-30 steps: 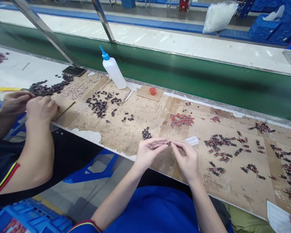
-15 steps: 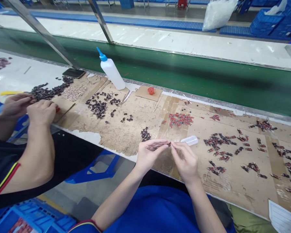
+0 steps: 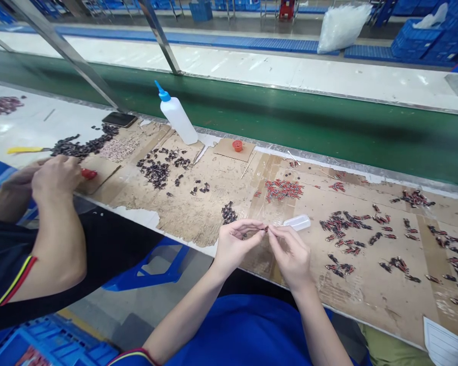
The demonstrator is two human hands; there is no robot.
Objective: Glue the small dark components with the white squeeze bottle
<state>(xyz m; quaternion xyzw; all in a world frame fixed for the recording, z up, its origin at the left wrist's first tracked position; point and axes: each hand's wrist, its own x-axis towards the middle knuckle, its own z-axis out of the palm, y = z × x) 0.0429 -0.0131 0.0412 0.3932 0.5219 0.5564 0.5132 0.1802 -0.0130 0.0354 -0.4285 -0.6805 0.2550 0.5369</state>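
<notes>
My left hand point(image 3: 236, 243) and my right hand point(image 3: 291, 249) meet fingertip to fingertip over the front of the cardboard-covered bench point(image 3: 198, 213). Pinched between them is a tiny dark part point(image 3: 266, 229), mostly hidden by the fingers, its kind too small to tell. Just behind the left fingers sits a small heap of dark pieces point(image 3: 229, 212). Close to the right fingers lies a clear plastic tube or cap point(image 3: 297, 222). Farther back is a pile of small red pieces point(image 3: 284, 189). To the right, several groups of red-and-black assembled pieces point(image 3: 343, 221) are scattered on the cardboard.
A white squeeze bottle point(image 3: 179, 119) with a blue nozzle stands at the back, near a red cap point(image 3: 237, 146) on a cardboard scrap. A co-worker's hands point(image 3: 49, 178) work at the left, beside a yellow-handled tool point(image 3: 26, 150). Behind runs a green belt point(image 3: 290, 119).
My hands keep nearly the same pinch, with only slight finger shifts. The co-worker's hands have moved a little left, uncovering more of a red object. The view has shifted slightly.
</notes>
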